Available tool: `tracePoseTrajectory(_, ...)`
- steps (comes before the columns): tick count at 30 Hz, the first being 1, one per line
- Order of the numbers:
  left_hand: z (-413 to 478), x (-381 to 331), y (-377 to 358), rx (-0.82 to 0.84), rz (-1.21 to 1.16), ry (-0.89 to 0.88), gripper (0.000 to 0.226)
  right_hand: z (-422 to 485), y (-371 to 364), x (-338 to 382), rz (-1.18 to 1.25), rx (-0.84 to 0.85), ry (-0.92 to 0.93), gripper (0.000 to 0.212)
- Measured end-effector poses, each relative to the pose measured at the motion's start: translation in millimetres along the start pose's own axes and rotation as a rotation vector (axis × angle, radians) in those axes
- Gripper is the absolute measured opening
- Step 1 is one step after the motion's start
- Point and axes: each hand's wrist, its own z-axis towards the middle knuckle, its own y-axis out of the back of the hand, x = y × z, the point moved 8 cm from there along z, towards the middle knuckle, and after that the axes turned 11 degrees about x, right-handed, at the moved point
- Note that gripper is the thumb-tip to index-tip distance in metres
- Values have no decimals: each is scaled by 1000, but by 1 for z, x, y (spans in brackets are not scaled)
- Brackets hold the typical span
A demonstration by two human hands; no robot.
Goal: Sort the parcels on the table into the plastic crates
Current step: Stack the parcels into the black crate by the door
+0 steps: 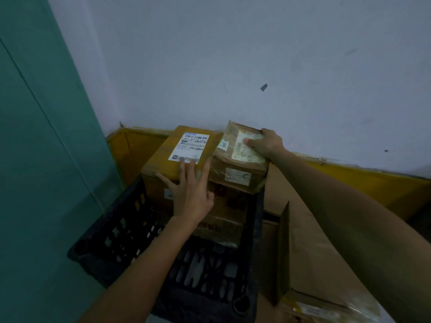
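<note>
Status:

- Crates: one in view, black (112,229), lower centre of frame, slotted walls, long axis running from the bottom edge up towards the wall (233,66).
- Big box (163,159): stands in the far end of the crate, centre frame, top well above the rim. Long axis runs bottom-left to top-right, away from you. One white label (192,148) on top, its barcode edge towards the wall.
- Your left hand (191,194): flat on the big box's near top edge, fingers straight and spread, fingertips touching the label's lower edge. Not gripping.
- Small box (238,159): right of the big box, touching its right side, above the crate's far right corner. Tilted, top face tipped towards you, one corner pointing up at the wall. Roughly cubic, so can't call a long axis. Two labels (top, near face) plus a small barcode sticker.
- Your right hand (265,143): gripping the small box at its top right edge, thumb (250,142) on the top label, fingers wrapped over the far side. Can't tell whether the box rests on anything or hangs from your grip.
- Under both boxes, inside the crate: at least two more parcels, one with red print (229,201) and one lower (219,227). Dark there, count not firm.
- Outside the crate, right: brown cardboard (307,229) with one flap standing up, and one taped parcel (326,306) at the bottom right.
- Surroundings: green panel (46,136) on the left, yellow skirting (373,183) along the wall base.
</note>
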Motion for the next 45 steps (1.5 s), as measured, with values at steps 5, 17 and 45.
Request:
tracePoseTrajectory(5, 3, -14, 5, -41, -26, -201, 107, 6, -3, -4, -2, -11, -21, 63)
tracePoseTrajectory(17, 32, -25, 42, -237, -316, -171, 34, 5, -11, -13, -28, -49, -77, 67)
tracePoseTrajectory(45, 31, -22, -4, 101, -145, -240, 120, 35, -18, -13, -183, 155, 50, 99)
